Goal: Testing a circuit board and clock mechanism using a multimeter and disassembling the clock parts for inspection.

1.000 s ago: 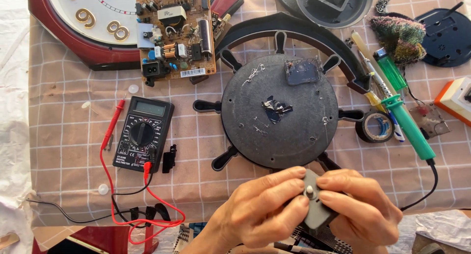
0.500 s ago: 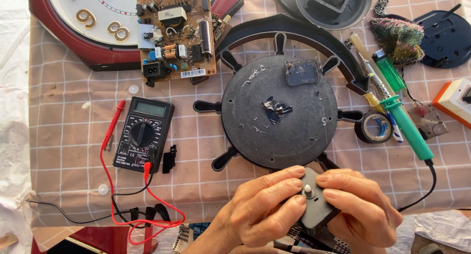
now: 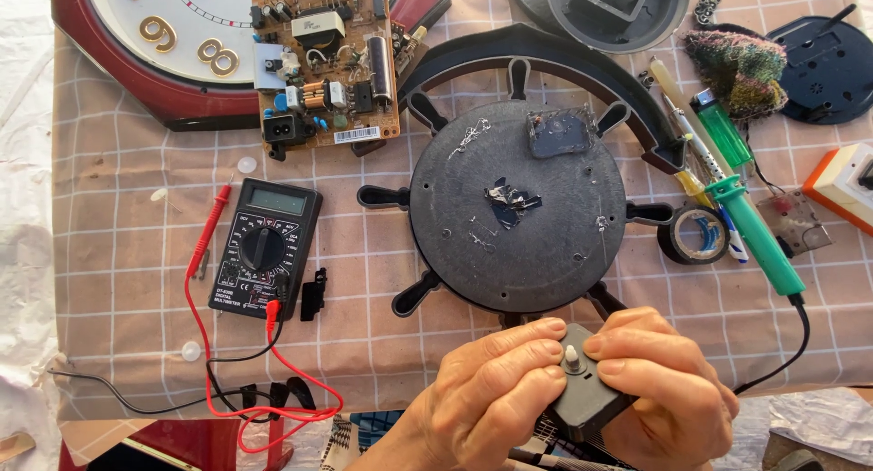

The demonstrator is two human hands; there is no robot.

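My left hand (image 3: 496, 394) and right hand (image 3: 668, 389) pinching the small black box (image 3: 589, 400) between them, fingertips beside its white shaft (image 3: 572, 355), just below the round black clock back (image 3: 518, 207)

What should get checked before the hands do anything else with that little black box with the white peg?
1. Both hands on the box: ok. The left hand and right hand pinch the small black box from both sides.
2. White peg uncovered: ok, it shows between the fingertips.
3. Hole in the middle of the round black wheel-shaped back open: cannot tell, crumpled tape sits there.
4. Green soldering iron away from the hands: ok, it lies to the right.
5. Iron hot or cold: cannot tell.
6. Multimeter leads away from the hands: ok, they trail off to the left.
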